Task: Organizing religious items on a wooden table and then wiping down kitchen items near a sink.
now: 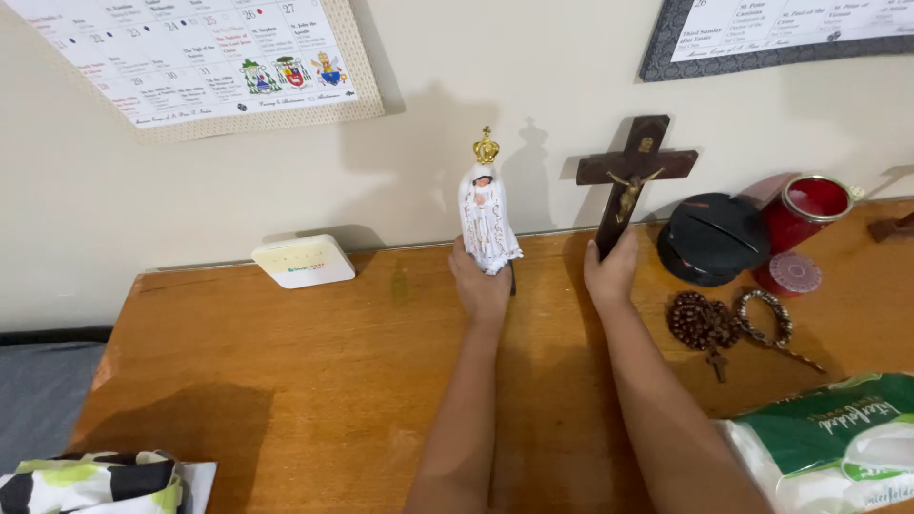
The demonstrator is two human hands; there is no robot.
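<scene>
My left hand [479, 286] grips the base of a small white robed statue [486, 221] with a gold crown, standing upright near the wall. My right hand [612, 273] holds the bottom of a dark wooden crucifix [631, 175] that leans against the wall, just right of the statue. Both stand at the back of an orange-brown wooden tabletop [314, 371].
A white flat box [303, 261] lies at the back left. To the right are a black round case [712, 238], a red glass candle holder [805, 209], a pink lid [793, 273] and two bead strings [733, 324]. A green-white packet [838, 438] and patterned cloth [90, 484] flank the front. Calendars hang on the wall.
</scene>
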